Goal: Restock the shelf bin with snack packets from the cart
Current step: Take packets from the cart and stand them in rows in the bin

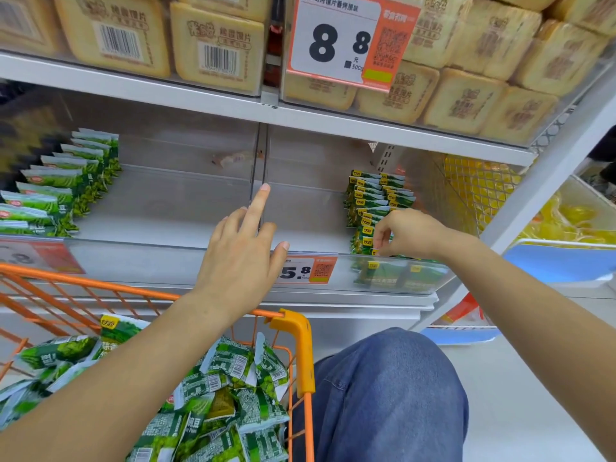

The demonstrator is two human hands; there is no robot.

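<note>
Left of the bin (333, 288), the cart (293, 331) holds loose green packets (230, 371). Above the cart, the left hand (240, 258) is spread, holding nothing, its forefinger at the bin's divider (263, 168). At the bin's right end, the right hand (403, 233) pinches 1 packet (365, 243) in the standing row (373, 201).

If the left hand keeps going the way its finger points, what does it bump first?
Probably the clear divider between the two bins: the left hand points its fingertip right at its edge, though depth is hard to judge.
</note>
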